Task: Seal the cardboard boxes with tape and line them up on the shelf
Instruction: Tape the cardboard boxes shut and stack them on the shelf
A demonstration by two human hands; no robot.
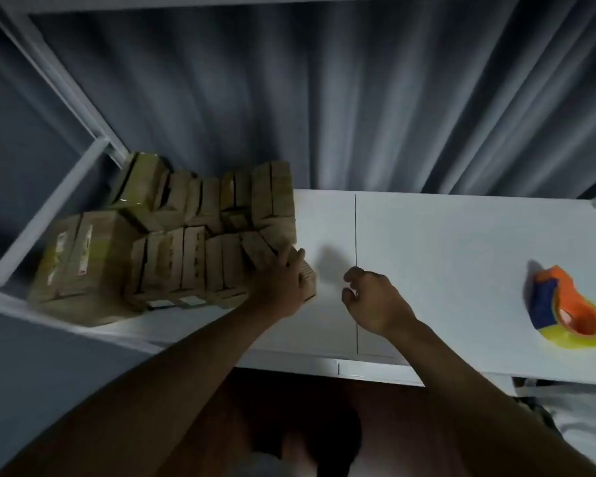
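Two hands showing: left hand (283,287), right hand (372,297). One tape dispenser (565,308) sitting on shelf, holding one tape roll (580,335). One white shelf board (461,256) lying in view, one seam line dividing its surface in two panels. Cardboard boxes (193,235) clustering at shelf's left end: two larger ones (83,266) standing at far left, small ones packing in two rows, perhaps a dozen or so, blur preventing exact count. One grey curtain (324,98) hanging behind.
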